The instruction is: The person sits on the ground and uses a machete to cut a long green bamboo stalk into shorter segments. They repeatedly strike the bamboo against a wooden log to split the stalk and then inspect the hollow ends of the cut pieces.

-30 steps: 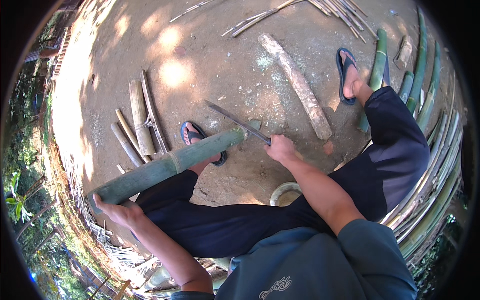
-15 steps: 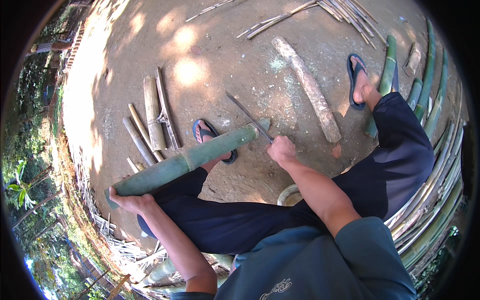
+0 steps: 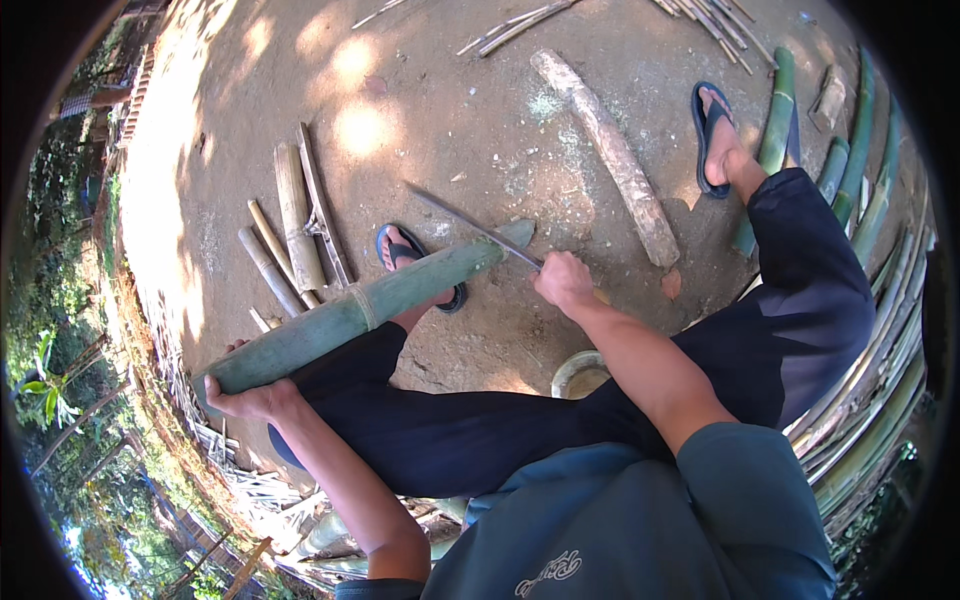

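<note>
A thick green bamboo pole (image 3: 330, 335) lies slantwise across my left thigh, its far end pointing up to the right. My left hand (image 3: 250, 398) is wrapped round its near end, the thumb in front and fingertips showing on the other side. In my right hand (image 3: 566, 283) is the handle of a long-bladed knife (image 3: 455, 212); the fist hides most of that handle. The blade rests across the bamboo close to its far end, by a pale node, and its tip reaches out past the pole to the upper left.
A whitish log (image 3: 610, 155) lies on the dirt ahead. Cut bamboo pieces (image 3: 292, 215) lie at the left, thin sticks (image 3: 705, 30) at the top. Green poles (image 3: 778, 120) and a stack of split bamboo (image 3: 870, 380) are on the right. A round-rimmed container (image 3: 580, 373) stands between my legs.
The knife has swung so its blade lies flatter, the tip further left and crossing the bamboo. The pole has shifted slightly left, and fingertips of my left hand now show behind it.
</note>
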Available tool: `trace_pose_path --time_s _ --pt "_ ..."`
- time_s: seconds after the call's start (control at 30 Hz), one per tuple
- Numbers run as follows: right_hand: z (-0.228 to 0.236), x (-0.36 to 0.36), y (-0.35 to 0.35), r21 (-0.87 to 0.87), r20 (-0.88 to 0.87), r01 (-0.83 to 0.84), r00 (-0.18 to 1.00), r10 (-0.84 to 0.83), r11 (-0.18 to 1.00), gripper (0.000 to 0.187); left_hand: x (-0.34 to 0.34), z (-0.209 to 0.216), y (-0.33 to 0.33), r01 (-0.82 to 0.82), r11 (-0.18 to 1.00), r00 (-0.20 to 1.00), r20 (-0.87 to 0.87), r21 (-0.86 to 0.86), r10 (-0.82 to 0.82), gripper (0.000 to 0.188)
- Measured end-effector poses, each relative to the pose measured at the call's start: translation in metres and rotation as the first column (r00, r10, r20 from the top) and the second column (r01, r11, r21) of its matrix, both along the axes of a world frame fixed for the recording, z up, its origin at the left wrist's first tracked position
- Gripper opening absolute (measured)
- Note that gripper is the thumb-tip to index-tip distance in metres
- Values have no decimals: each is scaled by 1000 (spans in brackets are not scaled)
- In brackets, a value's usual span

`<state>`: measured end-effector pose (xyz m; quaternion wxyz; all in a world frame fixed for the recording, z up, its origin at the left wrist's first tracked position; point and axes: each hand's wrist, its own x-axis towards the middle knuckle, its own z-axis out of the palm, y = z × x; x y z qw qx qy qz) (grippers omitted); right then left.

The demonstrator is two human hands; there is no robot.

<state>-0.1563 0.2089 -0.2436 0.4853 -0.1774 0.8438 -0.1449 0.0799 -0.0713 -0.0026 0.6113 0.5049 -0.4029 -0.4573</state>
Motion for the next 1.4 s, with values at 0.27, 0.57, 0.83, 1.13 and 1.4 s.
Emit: trace_pose_path --time_s 0.27,0.57,0.83,1.13,1.4 --pt "-7 -8 2 9 1 -28 1000 28 1000 35 -12 4 -4 -65 998 998 25 24 64 49" --pt "-7 4 -3 -66 -34 17 999 -19 998 34 -34 4 2 -329 943 912 243 -50 331 64" --pt "-11 4 -6 -76 -47 -83 996 80 994 31 -35 3 1 -411 912 868 306 1 390 73" --pt "0 7 -19 -52 -31 -141 990 140 989 31 -28 3 4 -438 899 848 341 19 406 77" --pt "0 12 -20 -84 74 -154 984 160 985 37 -36 3 15 -418 908 874 264 -22 409 76"
